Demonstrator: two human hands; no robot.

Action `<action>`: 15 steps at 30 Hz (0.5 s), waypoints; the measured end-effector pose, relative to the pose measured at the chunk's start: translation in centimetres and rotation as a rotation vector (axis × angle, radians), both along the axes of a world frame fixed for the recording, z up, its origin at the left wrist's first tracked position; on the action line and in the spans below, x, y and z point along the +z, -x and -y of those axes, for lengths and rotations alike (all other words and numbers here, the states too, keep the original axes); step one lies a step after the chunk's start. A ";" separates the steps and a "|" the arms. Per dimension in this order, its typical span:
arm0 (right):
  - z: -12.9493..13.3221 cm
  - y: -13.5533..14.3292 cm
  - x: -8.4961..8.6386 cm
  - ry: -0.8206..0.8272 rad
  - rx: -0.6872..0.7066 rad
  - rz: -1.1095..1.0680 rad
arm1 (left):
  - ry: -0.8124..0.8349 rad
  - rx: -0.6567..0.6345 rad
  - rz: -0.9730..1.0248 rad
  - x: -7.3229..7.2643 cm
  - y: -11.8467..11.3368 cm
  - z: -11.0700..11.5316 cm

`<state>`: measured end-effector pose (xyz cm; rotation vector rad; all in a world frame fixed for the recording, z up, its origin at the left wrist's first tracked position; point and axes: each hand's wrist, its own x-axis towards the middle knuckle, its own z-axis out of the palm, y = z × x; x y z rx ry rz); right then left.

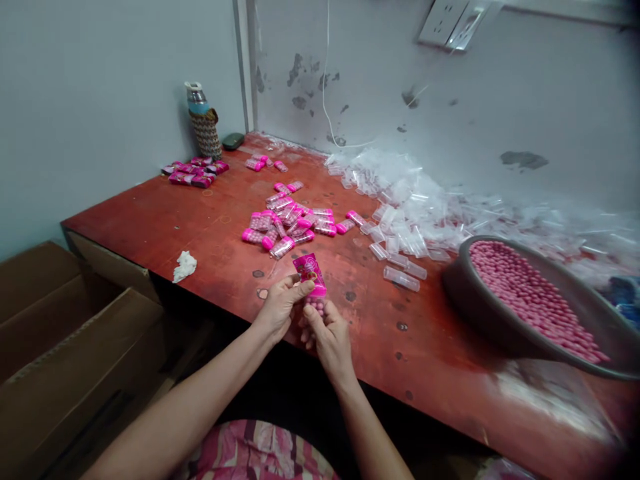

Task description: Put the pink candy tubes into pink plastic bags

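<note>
Near the table's front edge, my left hand (pixel 281 308) pinches a magenta printed wrapper (pixel 310 270) at its side. My right hand (pixel 327 337) is closed around a small clear container of pink beads (pixel 315 303), whose pink top meets the wrapper's lower end. Both hands are close together, and some fingers are hidden behind the container. Beyond them lies a pile of bead-filled containers with pink caps (pixel 287 217). Several wrapped magenta packs (pixel 193 175) lie at the table's far left.
A grey basin (pixel 455 287) of pink beads stands on the red table (pixel 225 267) at the right. Clear tubes (pixel 403 230) are heaped along the wall. A bottle in a knitted cover (pixel 205 130), crumpled white tissue (pixel 185 267) and an open cardboard box (pixel 90 333) are left.
</note>
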<state>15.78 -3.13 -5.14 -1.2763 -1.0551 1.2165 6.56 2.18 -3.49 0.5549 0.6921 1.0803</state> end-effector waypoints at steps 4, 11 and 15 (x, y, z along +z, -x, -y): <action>-0.1 -0.1 -0.3 -0.020 -0.005 0.027 | -0.011 -0.125 -0.042 0.0 0.2 0.0; -0.6 -0.6 -0.5 0.058 0.168 -0.239 | -0.034 -0.178 -0.196 1.0 1.0 -0.9; -0.5 -0.3 -0.2 0.025 0.067 -0.064 | -0.067 -0.144 -0.229 1.0 1.1 -1.3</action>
